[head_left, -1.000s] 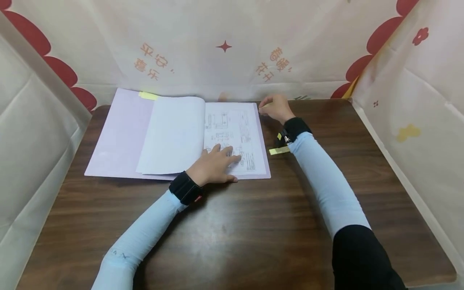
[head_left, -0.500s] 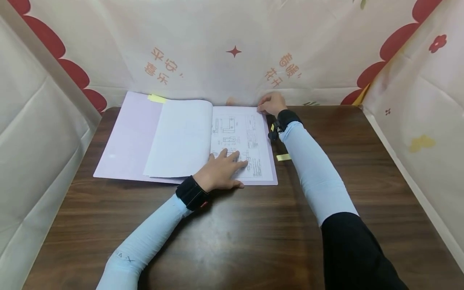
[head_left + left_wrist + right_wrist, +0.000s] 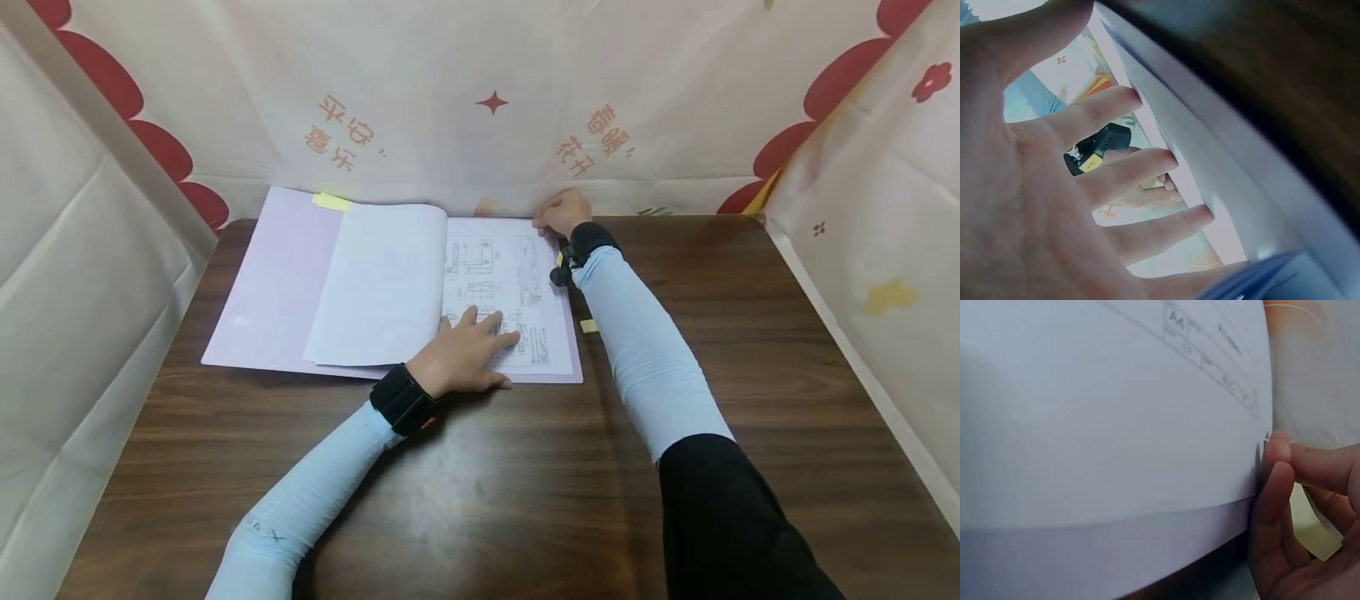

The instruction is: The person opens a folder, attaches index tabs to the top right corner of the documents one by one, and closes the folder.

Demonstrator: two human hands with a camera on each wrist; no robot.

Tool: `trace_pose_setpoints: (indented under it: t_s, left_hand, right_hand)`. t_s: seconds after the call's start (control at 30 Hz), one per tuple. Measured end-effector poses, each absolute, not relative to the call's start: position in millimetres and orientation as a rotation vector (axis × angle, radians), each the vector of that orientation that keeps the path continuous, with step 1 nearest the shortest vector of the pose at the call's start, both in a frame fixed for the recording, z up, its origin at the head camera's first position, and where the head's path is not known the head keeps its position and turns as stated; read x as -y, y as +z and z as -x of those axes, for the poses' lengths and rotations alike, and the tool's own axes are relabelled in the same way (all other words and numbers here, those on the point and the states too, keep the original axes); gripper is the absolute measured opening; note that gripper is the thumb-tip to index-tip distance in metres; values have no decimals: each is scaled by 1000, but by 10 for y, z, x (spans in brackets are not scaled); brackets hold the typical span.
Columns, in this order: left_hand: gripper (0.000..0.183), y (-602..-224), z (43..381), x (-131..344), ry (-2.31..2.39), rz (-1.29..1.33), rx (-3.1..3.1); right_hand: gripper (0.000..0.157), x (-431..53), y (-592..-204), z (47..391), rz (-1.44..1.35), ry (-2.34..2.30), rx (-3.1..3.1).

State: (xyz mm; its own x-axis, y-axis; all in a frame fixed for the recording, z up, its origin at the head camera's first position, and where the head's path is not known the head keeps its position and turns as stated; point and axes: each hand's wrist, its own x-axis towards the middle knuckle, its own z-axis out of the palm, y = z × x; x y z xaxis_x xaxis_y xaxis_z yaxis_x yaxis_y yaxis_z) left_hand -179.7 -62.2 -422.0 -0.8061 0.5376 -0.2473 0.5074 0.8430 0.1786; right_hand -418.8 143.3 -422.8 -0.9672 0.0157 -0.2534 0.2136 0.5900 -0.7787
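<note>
A lilac folder point(image 3: 262, 283) lies spread on the table, with a blank white page point(image 3: 378, 287) turned to the left and a printed technical drawing point(image 3: 480, 258) on the right. My left hand point(image 3: 465, 354) rests on the lower part of the drawing, fingers spread. At the drawing's far right corner is my right hand point(image 3: 562, 212). Its thumb and fingertips pinch a yellow sticky strip point(image 3: 1313, 528) right at the page edge; the strip shows behind the fingers in the right wrist view and is mostly hidden.
A yellow tab point(image 3: 331, 201) juts from the top of the turned page. Another yellow strip point(image 3: 588, 326) lies on the brown wooden table point(image 3: 480, 500), partly covered by the right sleeve. A patterned curtain point(image 3: 420, 100) hangs behind the table's far edge.
My right hand has come left and in to the drawing's far corner. My left hand keeps its place on the page, while the head view has shifted slightly.
</note>
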Motion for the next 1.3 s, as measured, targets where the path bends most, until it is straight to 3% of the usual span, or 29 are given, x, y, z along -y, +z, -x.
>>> trace_pose_setpoints:
  t_s: [0.27,0.67,1.13,1.3]
  left_hand:
    - [80,-4203,1806,621,145,-806,-2721]
    - [80,-4206,1801,621,171,-800,-2718]
    - [80,-4199,1799,612,163,-784,-2703]
    - [81,-4214,1808,607,166,-775,-2707]
  right_hand:
    - [27,-1498,-4332,4340,-272,-1299,-2570]
    - [31,-1457,-4194,4094,-234,-1120,-2758]
    - [35,-1677,-4351,4191,-291,-1008,-2852]
    - [49,-1611,-4320,4118,-268,-1003,-2868]
